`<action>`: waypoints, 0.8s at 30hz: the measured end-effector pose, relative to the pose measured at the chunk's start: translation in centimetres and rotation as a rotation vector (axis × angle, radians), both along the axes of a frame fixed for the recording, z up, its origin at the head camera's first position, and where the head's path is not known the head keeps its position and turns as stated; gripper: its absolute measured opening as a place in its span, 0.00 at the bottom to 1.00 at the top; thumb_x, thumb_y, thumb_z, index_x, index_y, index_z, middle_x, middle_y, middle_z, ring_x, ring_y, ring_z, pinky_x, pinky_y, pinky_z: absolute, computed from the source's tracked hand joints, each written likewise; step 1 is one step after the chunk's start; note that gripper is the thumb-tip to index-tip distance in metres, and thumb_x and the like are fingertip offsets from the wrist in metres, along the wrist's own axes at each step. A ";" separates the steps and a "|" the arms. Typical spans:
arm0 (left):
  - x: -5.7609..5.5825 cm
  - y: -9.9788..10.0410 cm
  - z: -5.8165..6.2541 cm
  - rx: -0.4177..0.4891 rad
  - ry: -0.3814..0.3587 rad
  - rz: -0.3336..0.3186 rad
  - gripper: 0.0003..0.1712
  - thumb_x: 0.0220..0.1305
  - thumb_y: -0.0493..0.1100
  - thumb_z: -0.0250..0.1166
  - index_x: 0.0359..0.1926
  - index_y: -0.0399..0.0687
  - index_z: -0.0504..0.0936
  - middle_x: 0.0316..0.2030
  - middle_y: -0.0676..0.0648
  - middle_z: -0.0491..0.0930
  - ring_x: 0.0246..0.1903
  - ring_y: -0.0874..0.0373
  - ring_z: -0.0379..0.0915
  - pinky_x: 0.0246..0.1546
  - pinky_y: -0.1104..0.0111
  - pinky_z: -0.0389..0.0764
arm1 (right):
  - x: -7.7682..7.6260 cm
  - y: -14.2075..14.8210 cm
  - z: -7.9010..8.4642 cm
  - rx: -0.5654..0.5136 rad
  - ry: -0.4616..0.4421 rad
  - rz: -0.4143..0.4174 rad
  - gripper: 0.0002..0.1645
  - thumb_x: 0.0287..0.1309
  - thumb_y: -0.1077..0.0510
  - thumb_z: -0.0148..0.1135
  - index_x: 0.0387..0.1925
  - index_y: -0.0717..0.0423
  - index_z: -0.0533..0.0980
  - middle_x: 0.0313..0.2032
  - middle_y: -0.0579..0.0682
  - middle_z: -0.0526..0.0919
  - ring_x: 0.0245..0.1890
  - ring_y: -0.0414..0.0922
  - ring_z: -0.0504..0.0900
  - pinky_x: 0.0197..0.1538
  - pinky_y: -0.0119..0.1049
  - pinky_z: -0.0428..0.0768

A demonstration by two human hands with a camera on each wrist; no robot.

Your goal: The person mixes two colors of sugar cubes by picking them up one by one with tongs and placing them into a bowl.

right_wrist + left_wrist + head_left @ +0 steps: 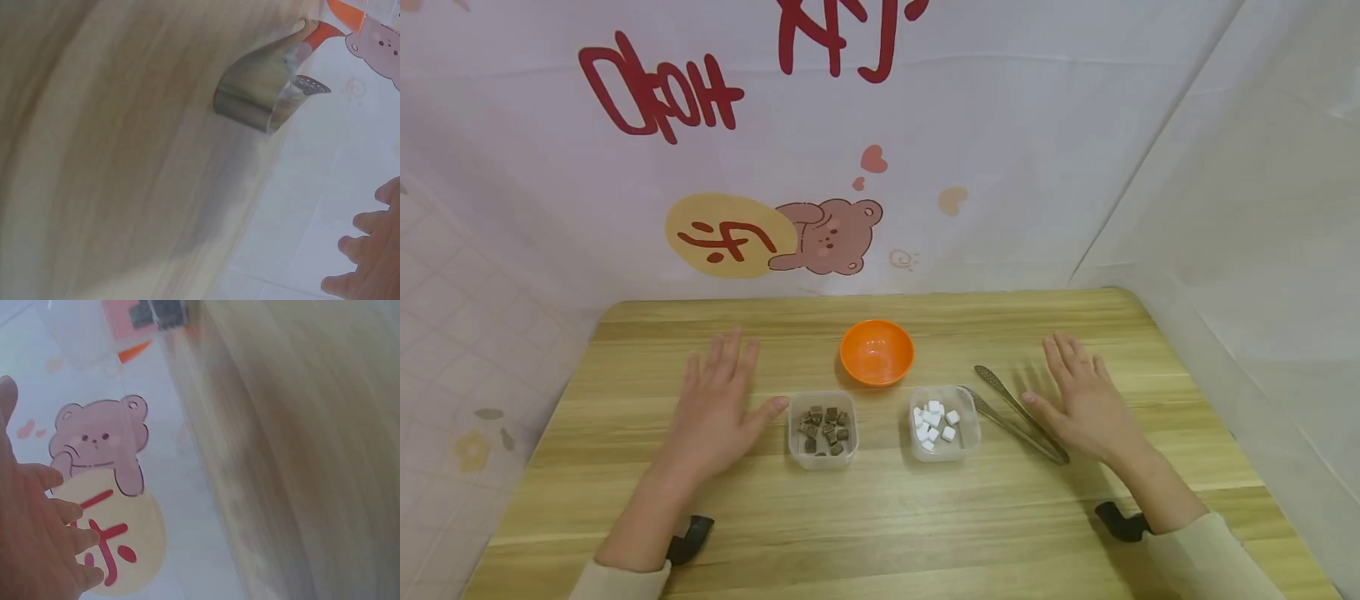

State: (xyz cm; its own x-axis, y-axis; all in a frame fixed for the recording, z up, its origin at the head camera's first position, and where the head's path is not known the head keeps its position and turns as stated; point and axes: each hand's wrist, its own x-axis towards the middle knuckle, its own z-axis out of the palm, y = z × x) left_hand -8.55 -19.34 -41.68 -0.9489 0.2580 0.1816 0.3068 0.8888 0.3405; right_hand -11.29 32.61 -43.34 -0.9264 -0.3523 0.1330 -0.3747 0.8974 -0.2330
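My left hand (713,412) is spread over the wooden table, its thumb pointing at a clear square container (823,462) of brown cubes (831,414). Fingers spread and holding nothing, my right hand (1086,408) is just right of a pair of metal tongs (1018,414). Those tongs lie slantwise, their joined end toward the right wrist. Left of them stands a second clear container (943,454) with white cubes (949,433). An orange bowl (877,354) sits behind and between the two containers. In the right wrist view, the bent end of the tongs (250,90) shows close up.
The wood-grain table (880,533) meets a white printed cloth (1000,167) along its back edge, with more white cloth at both sides. Black curved pieces, one beside the left wrist (691,540) and one beside the right wrist (1122,522), show near the sleeves.
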 end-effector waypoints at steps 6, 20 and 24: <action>0.0 1.9 0.7 0.010 0.010 -0.028 0.57 0.67 0.66 0.67 0.81 0.37 0.55 0.81 0.31 0.45 0.80 0.31 0.38 0.77 0.38 0.32 | 0.4 -0.6 0.2 0.013 -0.002 0.014 0.56 0.73 0.37 0.60 0.82 0.65 0.47 0.80 0.68 0.48 0.79 0.68 0.51 0.72 0.73 0.54; 0.3 7.2 1.6 0.019 0.069 -0.135 0.63 0.58 0.76 0.68 0.80 0.42 0.61 0.80 0.36 0.55 0.79 0.37 0.48 0.76 0.34 0.40 | 1.0 -1.6 -0.8 0.024 -0.076 0.015 0.58 0.68 0.35 0.66 0.80 0.68 0.54 0.75 0.72 0.62 0.67 0.73 0.71 0.62 0.68 0.74; 0.3 8.6 1.4 0.028 0.079 -0.155 0.64 0.56 0.78 0.68 0.80 0.43 0.62 0.79 0.37 0.58 0.78 0.38 0.51 0.77 0.36 0.39 | 1.1 -1.8 -0.9 0.030 -0.096 0.021 0.58 0.67 0.33 0.65 0.79 0.67 0.55 0.72 0.72 0.66 0.66 0.72 0.71 0.61 0.69 0.75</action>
